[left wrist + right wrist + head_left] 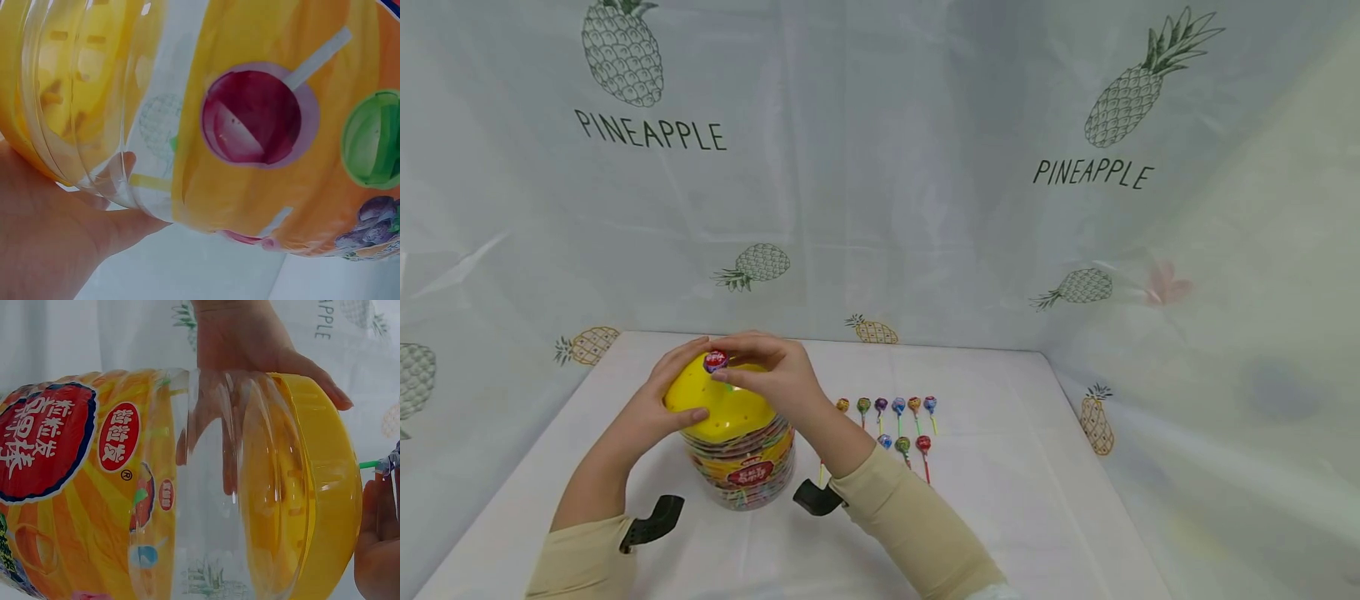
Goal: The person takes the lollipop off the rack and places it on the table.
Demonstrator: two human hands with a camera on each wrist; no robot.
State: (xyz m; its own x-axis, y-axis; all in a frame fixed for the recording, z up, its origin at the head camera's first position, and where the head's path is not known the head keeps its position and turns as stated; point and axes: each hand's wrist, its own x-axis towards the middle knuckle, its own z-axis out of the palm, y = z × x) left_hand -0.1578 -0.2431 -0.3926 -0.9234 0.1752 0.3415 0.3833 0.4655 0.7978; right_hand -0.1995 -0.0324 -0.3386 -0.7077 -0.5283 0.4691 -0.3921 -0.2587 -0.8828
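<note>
A big clear plastic jar (751, 473) with an orange printed label stands on the table, topped by a yellow lid (722, 408) with small slots. My left hand (655, 404) grips it round the lid and neck; through the clear wall in the right wrist view, fingers (206, 419) show behind the neck. Over the lid, my right hand (782, 375) pinches the red and purple wrapped head of a lollipop (716, 360) between thumb and fingers. In the right wrist view the lollipop's green stick (369, 465) reaches the top of the lid.
Right of the jar, wrapped lollipops lie in two rows on the white table (1000, 500), among them a blue one (930, 405) and a red one (923, 444); my right forearm hides some. A pineapple-print curtain (910, 208) hangs behind and at the sides.
</note>
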